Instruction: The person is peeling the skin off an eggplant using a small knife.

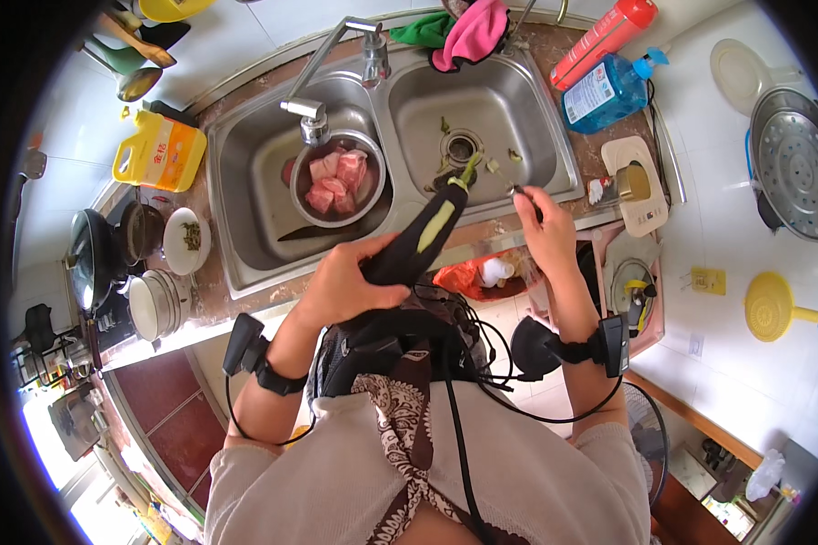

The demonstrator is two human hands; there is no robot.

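My left hand (350,283) grips the thick end of a dark purple eggplant (412,245). Its green stem end points over the right sink basin (416,116), and a pale peeled strip shows on its side. To the right of the stem, my right hand (547,221) holds a small peeler or knife (517,191) with a dark handle; its exact kind is unclear. Green and dark scraps lie about the drain (461,146). In the left basin (245,204) stands a metal bowl (300,204) with chunks of raw meat (337,180), and a dark blade (307,234) lies below it.
A chrome faucet (320,61) arches over the left basin. Pink and green cloths (474,34) hang at the back rim. A blue pump bottle (603,92) and a red canister (603,44) stand right; a yellow jug (163,151), white bowls (151,306) and pans (92,259) are left.
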